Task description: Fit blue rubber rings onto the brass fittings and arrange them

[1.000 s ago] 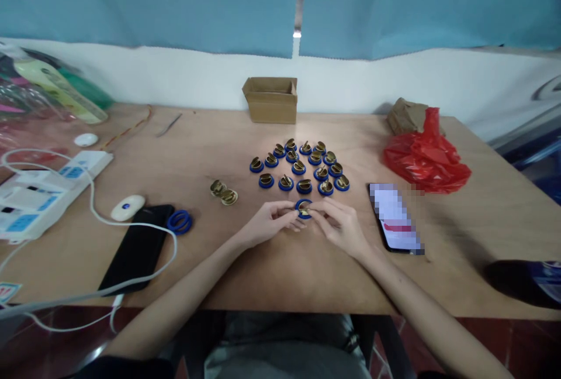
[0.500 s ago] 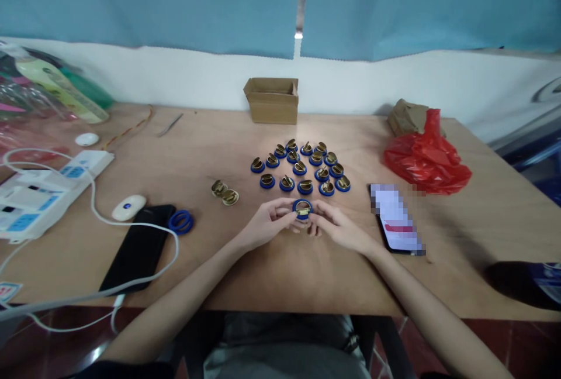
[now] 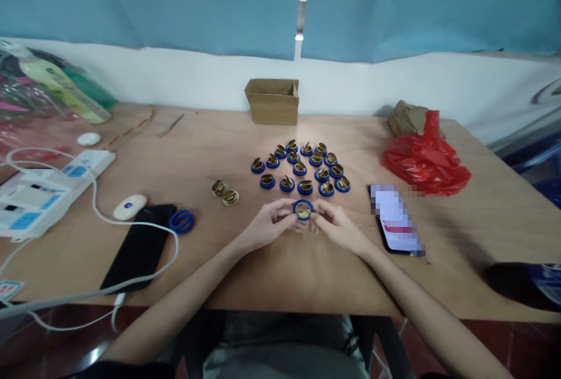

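Between my hands, a round gold-coloured metal fitting [image 3: 302, 214] with a blue ring [image 3: 302, 201] around it is held above the table, tilted toward me. My left hand [image 3: 268, 226] pinches its left side between thumb and fingers. From the right, my right hand [image 3: 340, 230] grips the other edge the same way. Some fingertips are hidden behind the piece. Just beyond, several similar gold fittings with blue rings [image 3: 305, 186] lie grouped on the table. Two gold fittings without blue rings [image 3: 230, 196] lie to the left. Loose blue rings [image 3: 181, 222] rest farther left, beside a black phone [image 3: 140, 247].
An open cardboard box [image 3: 274, 109] stands at the back against the wall. On the right are a lit phone [image 3: 398, 221], a red plastic bag [image 3: 427, 162] and a dark bottle [image 3: 526, 285]. A white power strip [image 3: 56, 192] and cable occupy the left.
Both hands keep hold of the ringed fitting in nearly the same place. The gold part inside the ring looks slightly different, and the right fingers beneath it have shifted a little.
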Demonstrator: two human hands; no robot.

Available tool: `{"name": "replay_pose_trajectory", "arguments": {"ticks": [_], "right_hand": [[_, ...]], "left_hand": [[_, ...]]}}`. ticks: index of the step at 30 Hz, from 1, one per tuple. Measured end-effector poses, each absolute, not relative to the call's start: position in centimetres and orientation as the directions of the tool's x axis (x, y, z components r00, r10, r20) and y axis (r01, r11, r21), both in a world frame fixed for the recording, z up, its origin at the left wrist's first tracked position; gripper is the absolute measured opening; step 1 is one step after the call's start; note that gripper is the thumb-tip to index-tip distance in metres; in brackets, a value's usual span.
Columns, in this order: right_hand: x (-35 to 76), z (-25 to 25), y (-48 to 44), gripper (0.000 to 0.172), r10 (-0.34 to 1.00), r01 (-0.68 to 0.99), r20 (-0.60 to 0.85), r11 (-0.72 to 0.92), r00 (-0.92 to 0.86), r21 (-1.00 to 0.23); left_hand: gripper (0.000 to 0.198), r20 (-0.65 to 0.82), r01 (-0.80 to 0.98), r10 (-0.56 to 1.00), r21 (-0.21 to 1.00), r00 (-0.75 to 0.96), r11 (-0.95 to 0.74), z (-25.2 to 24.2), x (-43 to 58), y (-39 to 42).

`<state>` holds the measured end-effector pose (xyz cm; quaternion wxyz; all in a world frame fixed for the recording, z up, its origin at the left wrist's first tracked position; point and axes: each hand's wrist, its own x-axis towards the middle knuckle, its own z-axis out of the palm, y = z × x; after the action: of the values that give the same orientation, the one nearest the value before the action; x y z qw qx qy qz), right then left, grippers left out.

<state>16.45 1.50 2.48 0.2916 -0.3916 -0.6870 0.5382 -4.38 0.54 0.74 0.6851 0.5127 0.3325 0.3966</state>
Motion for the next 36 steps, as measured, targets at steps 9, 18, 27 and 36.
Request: {"name": "replay_pose_trajectory", "arguments": {"ticks": [9,18,27,36], "right_hand": [[16.80,2.70,1.70,0.031,0.886,0.302,0.005,0.164,-0.464,-0.939],[16.60,2.40,1.51,0.036,0.890,0.334,-0.014,0.157,-0.456,-0.929],[16.31,2.28,1.35,0.035,0.889,0.266,-0.004,0.132,-0.457,-0.955],[16.24,2.33,1.18,0.034,0.924,0.297,0.055,0.178,-0.380,-0.938]], "left_hand": [[0.048,-0.080,-0.178,0.891,0.968,0.446,0.177,0.57,-4.27,0.65],[0.042,-0.082,-0.152,0.889,0.974,0.451,0.167,0.35,-3.98,0.32],[0.045,-0.116,-0.137,0.893,0.972,0.435,0.192,0.57,-3.80,0.17],[0.037,-0.057,-0.119,0.915,0.986,0.399,0.113,1.02,-3.85,0.17]]}}
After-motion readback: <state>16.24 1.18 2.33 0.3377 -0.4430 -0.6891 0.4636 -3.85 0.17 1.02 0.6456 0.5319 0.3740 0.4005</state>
